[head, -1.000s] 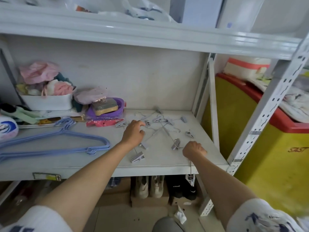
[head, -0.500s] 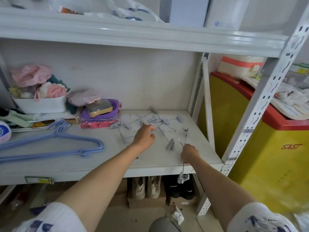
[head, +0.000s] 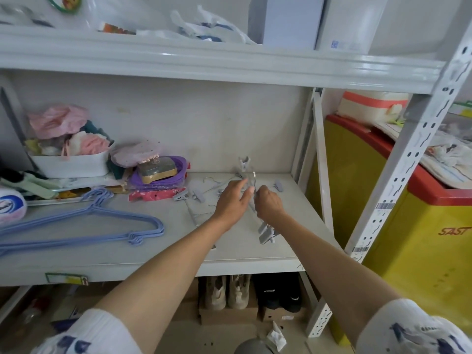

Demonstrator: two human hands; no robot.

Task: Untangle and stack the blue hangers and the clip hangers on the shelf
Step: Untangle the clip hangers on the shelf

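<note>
A stack of blue hangers [head: 84, 226] lies flat on the left part of the white shelf [head: 158, 259]. Grey clip hangers [head: 204, 194] sprawl tangled on the right part. My right hand [head: 268, 204] grips one clip hanger, whose clips [head: 265, 235] rest on the shelf just in front of my wrist and whose hook rises between both hands. My left hand [head: 233, 198] touches that same hanger near its hook, fingers partly spread around the wire. One grey clip [head: 244, 163] stands up behind my hands.
A white tub of cloths [head: 69, 159], a purple tray with a gold box [head: 158, 172] and a red packet [head: 155, 194] crowd the back left. A shelf post [head: 398, 175] stands right, with a yellow and red chest [head: 419, 226] beyond. Shoes [head: 227, 292] sit below.
My right hand has lifted a clip hanger from over the front edge back onto the shelf, clips trailing. Both hands have moved to the back and come together over the tangle.
</note>
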